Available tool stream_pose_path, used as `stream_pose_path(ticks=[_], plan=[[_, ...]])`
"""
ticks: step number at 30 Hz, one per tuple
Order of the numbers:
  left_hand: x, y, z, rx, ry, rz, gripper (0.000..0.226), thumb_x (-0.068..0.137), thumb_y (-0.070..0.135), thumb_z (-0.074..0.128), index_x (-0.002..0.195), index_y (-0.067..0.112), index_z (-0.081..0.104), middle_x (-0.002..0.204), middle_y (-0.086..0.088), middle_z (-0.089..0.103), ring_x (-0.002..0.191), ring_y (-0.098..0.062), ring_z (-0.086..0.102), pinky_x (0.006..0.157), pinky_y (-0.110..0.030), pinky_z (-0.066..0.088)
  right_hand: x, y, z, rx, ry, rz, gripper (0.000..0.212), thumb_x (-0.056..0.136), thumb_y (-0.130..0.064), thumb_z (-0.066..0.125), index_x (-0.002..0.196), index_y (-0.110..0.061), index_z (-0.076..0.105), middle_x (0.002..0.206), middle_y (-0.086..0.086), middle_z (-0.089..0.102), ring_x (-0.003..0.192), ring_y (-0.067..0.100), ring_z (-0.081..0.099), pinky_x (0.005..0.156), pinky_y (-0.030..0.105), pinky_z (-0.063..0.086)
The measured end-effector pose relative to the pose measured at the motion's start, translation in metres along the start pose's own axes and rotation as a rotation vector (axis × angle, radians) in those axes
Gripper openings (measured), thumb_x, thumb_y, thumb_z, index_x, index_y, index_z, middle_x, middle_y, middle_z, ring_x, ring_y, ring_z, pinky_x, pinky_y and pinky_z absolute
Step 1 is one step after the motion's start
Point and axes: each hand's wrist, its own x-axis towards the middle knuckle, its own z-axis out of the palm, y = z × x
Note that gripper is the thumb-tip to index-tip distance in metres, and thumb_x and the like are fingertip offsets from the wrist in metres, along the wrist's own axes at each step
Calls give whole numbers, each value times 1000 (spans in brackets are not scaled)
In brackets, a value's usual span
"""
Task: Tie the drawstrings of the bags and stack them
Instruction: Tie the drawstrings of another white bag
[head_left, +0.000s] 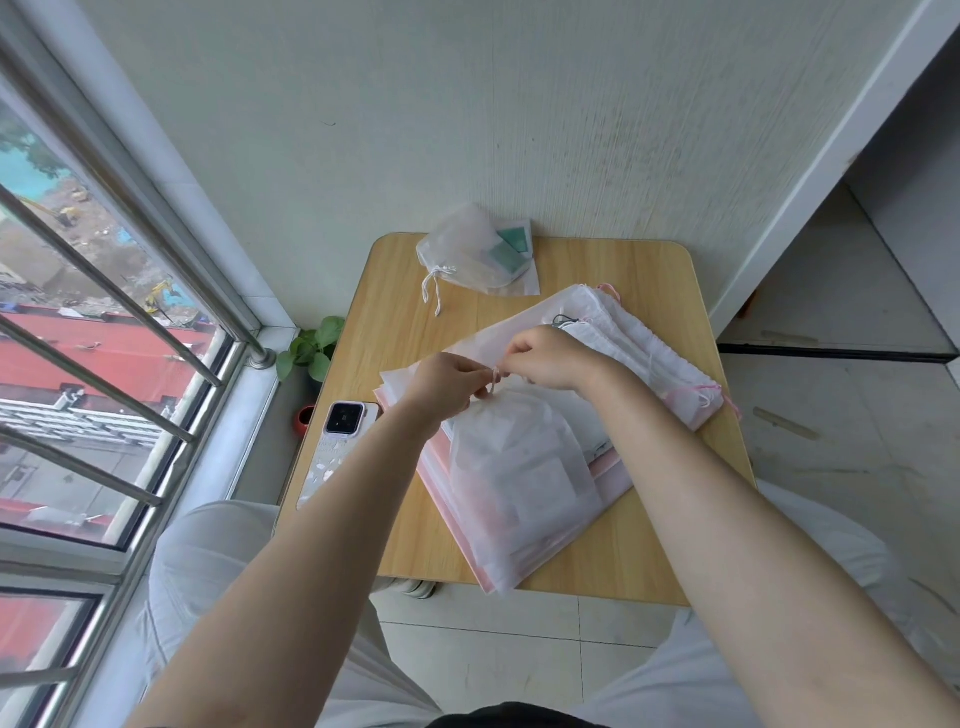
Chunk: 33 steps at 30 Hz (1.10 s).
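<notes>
Two hands: we see both meeting over the middle of the wooden table, fingertips almost touching.
Left hand: fingers curled, pinching one end of the drawstring at the bag's mouth.
Right hand: fingers curled, pinching the same cord from the other side, just beside the left.
Drawstring: thin, pale pink-white cord, a short loop of it showing between our two hands; whether a knot is formed there we cannot tell.
Bag being tied: translucent white non-woven pouch, lying flat just below our hands, its gathered mouth under the fingertips, its bottom toward our body; paler flat shapes show through it.
Pile under it: flat white and pink bags, reaching out from beneath both hands.
Bags beyond the right hand: white drawstring bags with puckered tops and pink cords, lying flat and overlapped.
Tied pouch: beyond both hands at the table's far edge, translucent white, green cards inside, white cord trailing from its cinched neck.
Phone: left of our left wrist, at the table's edge, camera side up.
Potted plant: beyond the phone, off the table.
</notes>
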Motion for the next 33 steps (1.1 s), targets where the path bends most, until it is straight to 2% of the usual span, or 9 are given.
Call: stream_pose_path(ticks=[3, 6, 8, 11, 13, 16, 23, 29, 33], plan=[[-1, 3, 0, 34, -63, 22, 17, 88, 20, 63, 86, 15, 79, 67, 6, 60, 51, -11, 37, 44, -15, 33, 3, -2, -3, 76, 52, 9, 26, 89, -21, 57, 95, 2, 68, 88, 4, 62, 82, 14, 53, 67, 23, 40], [-2, 2, 3, 122, -85, 59, 25, 85, 28, 69, 65, 14, 67, 57, 9, 51, 48, -7, 37, 47, -14, 32, 5, -8, -2, 166, 78, -13, 20, 89, -25, 60, 92, -7, 70, 98, -1, 67, 97, 13, 57, 73, 22, 42], [0, 0, 4, 151, -56, 73, 28, 85, 32, 71, 62, 15, 67, 57, 9, 52, 47, -6, 38, 48, -15, 32, 6, -10, 0, 340, 89, -81, 23, 91, -28, 62, 113, -22, 67, 116, -3, 63, 114, 12, 54, 82, 24, 43], [2, -3, 2, -30, -72, 20, 21, 91, 27, 63, 85, 13, 78, 67, 6, 55, 48, -9, 37, 46, -18, 30, 7, -6, 1, 452, 167, -159, 58, 90, -23, 62, 141, -42, 40, 135, -1, 47, 124, 12, 48, 95, 31, 44], [3, -4, -2, -148, -76, -34, 23, 91, 23, 60, 91, 8, 77, 68, 4, 55, 48, -11, 36, 46, -19, 27, 6, -1, 2, 375, 160, -155, 54, 88, -13, 63, 137, -30, 48, 126, 4, 56, 114, 14, 56, 92, 31, 49], [4, -4, -3, -226, -84, -81, 19, 89, 21, 62, 80, 10, 75, 67, 1, 57, 47, -11, 37, 48, -23, 23, 2, 6, 7, 273, 59, -127, 27, 84, 1, 65, 108, -10, 70, 98, 6, 71, 88, 11, 66, 80, 23, 53], [6, -6, -5, -262, -101, -119, 16, 92, 16, 59, 85, 4, 66, 68, -4, 59, 47, -12, 39, 46, -24, 22, 5, 11, 16, 130, 145, -148, 13, 77, -8, 80, 77, -16, 69, 78, -3, 70, 77, 11, 65, 77, 23, 53], [7, -11, -7, -238, -86, -64, 16, 94, 12, 63, 82, 6, 71, 64, 0, 61, 46, -9, 40, 46, -20, 29, 4, 18, 8, -22, 9, -120, 3, 90, -13, 67, 89, -16, 66, 91, 2, 66, 84, 13, 59, 80, 27, 48], [8, -13, -5, -151, -66, -8, 12, 94, 13, 62, 93, 5, 71, 70, -1, 65, 51, -10, 41, 48, -19, 33, -1, 17, 1, -24, -33, -87, 5, 92, -16, 65, 95, -13, 64, 90, 1, 64, 87, 14, 58, 84, 29, 48]])
